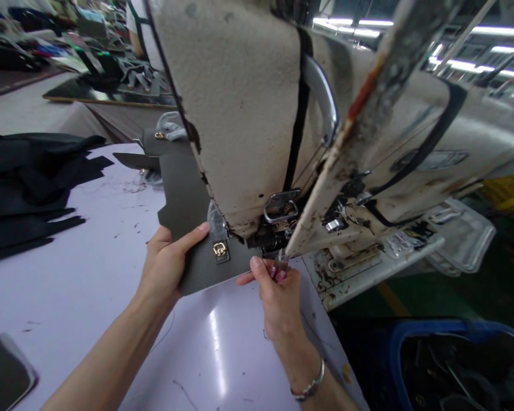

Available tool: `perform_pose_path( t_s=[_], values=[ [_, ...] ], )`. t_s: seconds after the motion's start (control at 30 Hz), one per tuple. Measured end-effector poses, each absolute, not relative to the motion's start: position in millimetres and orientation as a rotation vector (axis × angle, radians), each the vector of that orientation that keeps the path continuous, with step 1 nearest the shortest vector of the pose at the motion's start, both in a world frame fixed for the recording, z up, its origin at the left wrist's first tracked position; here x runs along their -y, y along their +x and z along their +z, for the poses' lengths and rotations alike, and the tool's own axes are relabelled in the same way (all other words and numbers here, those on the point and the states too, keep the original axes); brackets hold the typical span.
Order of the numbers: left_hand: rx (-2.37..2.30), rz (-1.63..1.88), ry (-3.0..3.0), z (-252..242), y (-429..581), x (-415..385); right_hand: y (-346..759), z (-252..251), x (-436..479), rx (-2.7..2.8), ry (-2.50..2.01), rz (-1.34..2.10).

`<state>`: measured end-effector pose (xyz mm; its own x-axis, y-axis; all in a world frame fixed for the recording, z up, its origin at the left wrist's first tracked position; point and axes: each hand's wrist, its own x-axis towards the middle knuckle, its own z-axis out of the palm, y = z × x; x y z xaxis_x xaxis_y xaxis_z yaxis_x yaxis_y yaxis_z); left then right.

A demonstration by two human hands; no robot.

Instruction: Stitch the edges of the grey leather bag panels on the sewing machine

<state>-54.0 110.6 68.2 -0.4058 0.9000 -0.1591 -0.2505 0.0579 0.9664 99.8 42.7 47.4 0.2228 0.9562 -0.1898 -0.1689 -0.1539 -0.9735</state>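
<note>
"Grey flat piece in the middle of the frame, gold buckle on top. And the hands?"
"Left hand: partly closed, holding the left edge, thumb on top. Right hand: mostly curled, gripping little pink-handled snips, thumb by the piece's bottom edge."
"Close to what?"
"Big cream sewing machine, upper middle. Black cloth in a heap at far left, on the pale worktop."

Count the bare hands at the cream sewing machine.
2: left hand gripping a flat dark grey panel; right hand at its edge, holding a pink and silver metal tool.
</note>
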Motion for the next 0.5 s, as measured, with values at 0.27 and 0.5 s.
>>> perform_pose_path(
  t_s=[0.27, 0.5],
  values=[
    [-1.347, 1.511, 0.695, 69.2, -55.2, -114.9, 97.8, 41.3, -44.7, 0.792, -1.280, 1.256],
    [-1.351, 1.494, 0.743, 74.7, -53.7, -113.2, 97.5, 44.0, -43.1, 0.792, -1.244, 1.279]
  ],
)
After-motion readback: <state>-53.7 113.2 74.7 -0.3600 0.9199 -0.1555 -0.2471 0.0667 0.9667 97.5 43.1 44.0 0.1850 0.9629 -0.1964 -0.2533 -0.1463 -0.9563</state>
